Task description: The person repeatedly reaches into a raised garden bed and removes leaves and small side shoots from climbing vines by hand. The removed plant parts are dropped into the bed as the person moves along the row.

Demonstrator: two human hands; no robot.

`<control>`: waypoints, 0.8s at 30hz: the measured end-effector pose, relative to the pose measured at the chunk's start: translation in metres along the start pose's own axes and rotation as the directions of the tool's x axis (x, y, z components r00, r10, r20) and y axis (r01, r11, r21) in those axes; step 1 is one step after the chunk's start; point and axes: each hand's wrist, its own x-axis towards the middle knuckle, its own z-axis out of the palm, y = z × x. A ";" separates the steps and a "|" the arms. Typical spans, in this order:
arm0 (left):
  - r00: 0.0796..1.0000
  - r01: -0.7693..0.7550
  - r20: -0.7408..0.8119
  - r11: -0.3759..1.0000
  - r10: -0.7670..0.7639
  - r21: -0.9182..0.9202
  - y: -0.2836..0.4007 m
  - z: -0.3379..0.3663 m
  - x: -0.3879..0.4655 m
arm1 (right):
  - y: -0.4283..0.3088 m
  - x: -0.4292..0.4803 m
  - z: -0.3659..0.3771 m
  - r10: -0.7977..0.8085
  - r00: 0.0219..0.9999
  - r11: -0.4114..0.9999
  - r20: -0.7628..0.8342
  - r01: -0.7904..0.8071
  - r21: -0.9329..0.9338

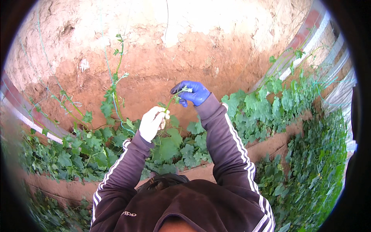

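My left hand (152,121), in a white glove, pinches the green stem of a leafy vine shoot (170,102) between thumb and fingers. The shoot rises to the right from that pinch. Its pale, budded tip (186,89) overlaps my right hand (193,92), which wears a blue glove. The right hand's fingers are curved and apart, with a gap between thumb and fingertips; whether they touch the shoot is hard to tell. Broad vine leaves (169,147) spread below both hands and hide the lower part of the stem.
An earthen wall (162,63) stands ahead. Taller vines (117,87) climb thin twine (105,55) at left. Dense foliage (269,101) fills the right, beside clear plastic sheeting (339,95). Red-and-white curved bands (307,37) run along both sides. A bare soil strip (200,173) crosses nearby.
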 end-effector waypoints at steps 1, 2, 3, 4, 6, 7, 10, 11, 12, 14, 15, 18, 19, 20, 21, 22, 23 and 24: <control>1.000 -0.004 0.003 1.000 0.004 -0.016 0.000 -0.001 0.000 | -0.001 0.000 0.001 0.003 1.000 1.000 0.002 -0.003 0.000; 1.000 -0.002 0.008 1.000 0.002 -0.021 0.000 -0.001 0.000 | -0.001 0.001 0.001 0.001 1.000 1.000 0.004 -0.001 0.005; 1.000 0.018 -0.001 1.000 -0.018 -0.008 -0.001 -0.002 0.000 | -0.001 0.001 0.001 -0.001 1.000 1.000 0.000 0.001 0.011; 1.000 0.004 0.010 0.999 -0.004 -0.034 -0.001 -0.002 0.000 | -0.001 0.001 0.001 -0.008 1.000 1.000 0.003 0.008 -0.002; 1.000 0.026 0.000 0.999 -0.026 -0.037 -0.002 -0.002 -0.001 | -0.001 0.001 0.001 -0.020 1.000 0.999 -0.003 0.020 -0.027; 1.000 0.015 0.006 0.998 -0.014 -0.054 -0.002 -0.002 -0.001 | -0.001 0.001 0.001 -0.020 1.000 0.999 0.004 0.020 -0.026; 1.000 0.021 0.014 0.998 -0.020 -0.056 -0.001 -0.001 -0.003 | 0.000 0.001 0.000 -0.028 1.000 0.999 0.008 0.028 -0.026; 1.000 0.020 0.020 0.998 -0.019 -0.053 0.000 0.000 -0.004 | 0.002 0.001 0.000 -0.042 0.999 0.999 0.010 0.042 -0.028; 0.999 0.031 0.014 0.999 -0.030 -0.036 0.000 0.001 -0.005 | 0.004 0.000 0.000 -0.059 0.998 0.998 0.007 0.060 -0.028; 0.999 -0.008 0.041 0.999 0.010 -0.052 0.001 0.003 -0.005 | 0.011 0.000 0.001 -0.015 1.000 0.999 -0.019 0.014 -0.035; 0.999 -0.020 0.047 0.998 0.023 -0.053 0.001 0.005 -0.005 | 0.014 -0.001 0.000 -0.022 0.999 1.000 -0.036 0.021 -0.023; 0.998 -0.044 0.042 0.999 0.045 -0.026 0.003 0.006 -0.003 | 0.018 -0.006 -0.005 -0.030 0.952 0.958 -0.305 0.115 0.263; 0.999 -0.037 0.030 0.999 0.038 -0.027 0.003 0.005 -0.003 | 0.015 -0.005 -0.010 -0.117 0.857 0.954 -0.501 0.236 0.182; 0.999 -0.041 0.025 0.999 0.042 -0.027 0.004 0.004 -0.001 | 0.005 -0.004 -0.021 -0.215 0.748 0.936 -0.628 0.342 0.088; 0.998 -0.049 0.025 0.998 0.049 -0.027 0.005 0.002 0.001 | -0.007 0.000 -0.033 -0.251 0.577 0.920 -0.777 0.392 -0.006; 0.997 -0.066 0.026 0.998 0.066 -0.003 0.005 0.000 0.002 | -0.020 0.008 -0.043 -0.304 0.562 0.925 -0.769 0.367 -0.098; 0.998 -0.054 0.028 0.999 0.054 -0.001 0.005 -0.001 0.003 | -0.035 0.017 -0.054 -0.294 0.510 0.943 -0.809 0.292 -0.159; 0.999 -0.047 0.024 0.999 0.047 0.007 0.005 -0.002 0.004 | -0.049 0.027 -0.062 -0.282 0.452 0.956 -0.846 0.210 -0.206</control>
